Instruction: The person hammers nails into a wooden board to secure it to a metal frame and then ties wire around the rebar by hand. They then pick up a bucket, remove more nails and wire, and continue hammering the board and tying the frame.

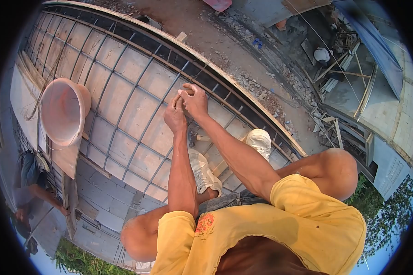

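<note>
Steel bars [135,85]: lying in a grid under and ahead of both hands, one set running away from the body, the other crossing it and slanting down to the right in view. Left hand [175,115] and right hand [195,101] are meeting over the grid's far side, fingertips almost together. Right hand is reaching slightly farther, so it is the nearer to the outer edge; left is sitting closer to the body. Both grips are curling into a pinch; cannot tell whether anything thin is between the fingertips, or whether they are touching a bar.

Outward: what looks like a hammer [203,137] is lying below the hands, near the left shoe [199,172]. Right shoe [259,142] is resting farther right. Bucket [85,97] is standing well left. Long plank [243,93] is edging the far side. Another person [30,170] is working at lower left.
</note>
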Demonstrator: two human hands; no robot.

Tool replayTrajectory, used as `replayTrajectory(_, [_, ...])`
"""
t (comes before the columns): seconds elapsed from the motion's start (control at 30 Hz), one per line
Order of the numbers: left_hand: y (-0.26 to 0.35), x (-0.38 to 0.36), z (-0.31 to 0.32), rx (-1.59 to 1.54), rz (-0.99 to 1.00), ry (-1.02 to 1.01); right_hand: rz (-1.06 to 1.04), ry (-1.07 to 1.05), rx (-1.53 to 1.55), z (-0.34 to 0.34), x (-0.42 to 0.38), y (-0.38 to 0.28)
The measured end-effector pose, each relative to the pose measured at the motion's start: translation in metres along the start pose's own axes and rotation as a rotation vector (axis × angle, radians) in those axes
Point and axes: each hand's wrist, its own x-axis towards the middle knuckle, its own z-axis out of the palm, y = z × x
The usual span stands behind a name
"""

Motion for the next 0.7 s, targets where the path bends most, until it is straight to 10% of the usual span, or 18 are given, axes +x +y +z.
replayTrajectory(0.43, [0.002, 0.014, -0.014, 0.101, -0.033, -0.323, 0.203, -0.171, 0.538, -0.02, -0.008, 0.002])
replayTrajectory(0.7, [0.013, 0.02, -0.027, -0.137, -0.203, -0.54, 0.248, 0.01, 0.308, -0.018, -0.026, -0.002])
